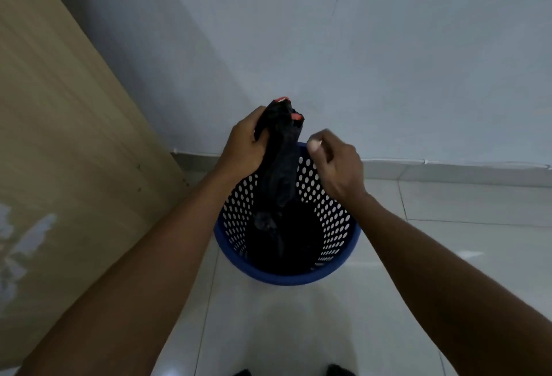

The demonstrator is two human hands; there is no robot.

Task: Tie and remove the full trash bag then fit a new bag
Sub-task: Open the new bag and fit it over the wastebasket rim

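- Trash bag point(283, 166), black and limp, stands in the blue bin point(286, 278), with its gathered neck drawn up above the bin's far rim.
- Left grip point(245, 145) is wrapped round that neck, under the red tie ends point(283, 99).
- Right grip point(337, 163) is curled beside the neck; I cannot tell whether it pinches anything.
- The thin film is likely slippery and light, so hold it at the bunched neck.

Only one view here: a wide-angle camera on the person's head, pointing forward and steeply down. Both forearms come in from the bottom corners, and the blue perforated plastic bin point(286, 278) with the black plastic trash bag point(280, 178) sits close, dead centre, with grey wall point(388, 47) up top and pale tiled floor point(478, 211) below.
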